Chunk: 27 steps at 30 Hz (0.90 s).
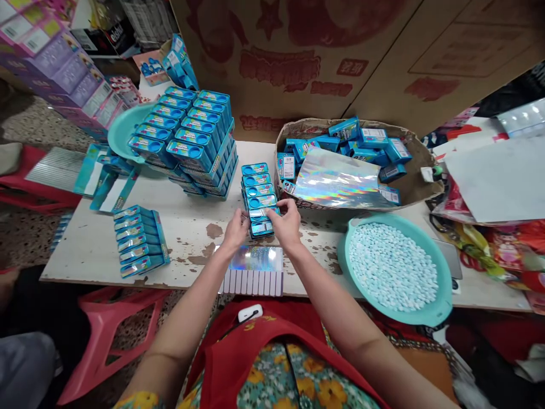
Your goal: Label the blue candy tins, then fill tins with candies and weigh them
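A row of small blue candy boxes (258,190) stands on the worn white table (183,227), running away from me. My left hand (237,229) and my right hand (286,222) are both at the near end of that row, fingers pinched around the nearest blue box (261,226). Just in front of my hands lies a holographic sticker sheet (254,258) on a stack of white strips (252,281).
A tall stack of blue boxes (192,136) sits at the back left, a shorter row (140,241) at the left. A bag of loose boxes (361,147) with holographic foil (336,182) lies at the back right. A teal basin of pale candies (394,267) stands right. Pink stool (106,335) below.
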{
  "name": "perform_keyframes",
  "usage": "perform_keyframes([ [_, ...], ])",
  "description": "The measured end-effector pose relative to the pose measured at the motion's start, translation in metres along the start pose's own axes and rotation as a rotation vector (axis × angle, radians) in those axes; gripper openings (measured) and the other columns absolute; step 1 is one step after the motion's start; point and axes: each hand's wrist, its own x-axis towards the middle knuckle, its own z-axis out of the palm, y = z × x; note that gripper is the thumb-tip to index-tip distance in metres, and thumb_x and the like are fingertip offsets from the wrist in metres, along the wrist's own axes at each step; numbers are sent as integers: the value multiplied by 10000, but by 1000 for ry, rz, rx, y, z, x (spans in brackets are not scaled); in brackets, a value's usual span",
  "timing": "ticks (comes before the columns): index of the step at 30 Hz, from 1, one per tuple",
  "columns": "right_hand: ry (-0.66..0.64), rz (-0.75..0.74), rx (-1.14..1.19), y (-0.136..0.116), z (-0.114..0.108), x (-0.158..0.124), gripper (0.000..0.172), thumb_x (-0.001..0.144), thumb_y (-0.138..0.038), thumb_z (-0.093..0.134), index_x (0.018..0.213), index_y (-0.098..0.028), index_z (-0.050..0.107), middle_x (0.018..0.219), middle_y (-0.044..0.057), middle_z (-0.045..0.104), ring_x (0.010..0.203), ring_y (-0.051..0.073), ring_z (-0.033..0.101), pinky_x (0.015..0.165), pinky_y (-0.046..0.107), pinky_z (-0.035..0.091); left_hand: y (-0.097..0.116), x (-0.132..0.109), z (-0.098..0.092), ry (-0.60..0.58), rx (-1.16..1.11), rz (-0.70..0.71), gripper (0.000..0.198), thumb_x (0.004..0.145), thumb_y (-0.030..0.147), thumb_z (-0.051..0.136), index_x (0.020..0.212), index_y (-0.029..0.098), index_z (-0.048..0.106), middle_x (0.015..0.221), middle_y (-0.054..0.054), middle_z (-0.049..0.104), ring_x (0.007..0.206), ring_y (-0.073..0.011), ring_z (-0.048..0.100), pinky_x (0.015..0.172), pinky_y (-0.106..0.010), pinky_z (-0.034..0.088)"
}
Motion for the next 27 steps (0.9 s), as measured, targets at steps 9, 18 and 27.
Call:
perform_keyframes([
  [9, -64, 111, -1, 89, -37, -71, 308, 835, -349, 543, 1092, -186, 495, 1076, 104, 533, 875, 204, 544, 755, 342, 498, -71, -52, 23, -71, 681, 136, 322, 840, 415, 481, 1000, 168, 613, 1059, -133, 590, 1032, -292, 477, 863, -416, 355],
  [18, -355, -200, -579, 155, -24, -107, 515, 830, -187, 569, 1324, -211, 427, 1220, 136, 418, 1138, 294, 414, 936, 475, 439, -79, -49, 63, -174, 814, 167, 270, 879, 397, 449, 955, 190, 605, 963, -94, 623, 963, -257, 515, 848, -400, 318],
  [27, -431, -460, -732, 138, -45, -120, 168, 919, -184, 465, 999, -148, 608, 1135, 139, 572, 975, 271, 515, 840, 403, 456, -82, -42, 63, -150, 770, 184, 290, 899, 393, 410, 910, 178, 605, 917, -95, 653, 947, -264, 528, 834, -404, 306],
])
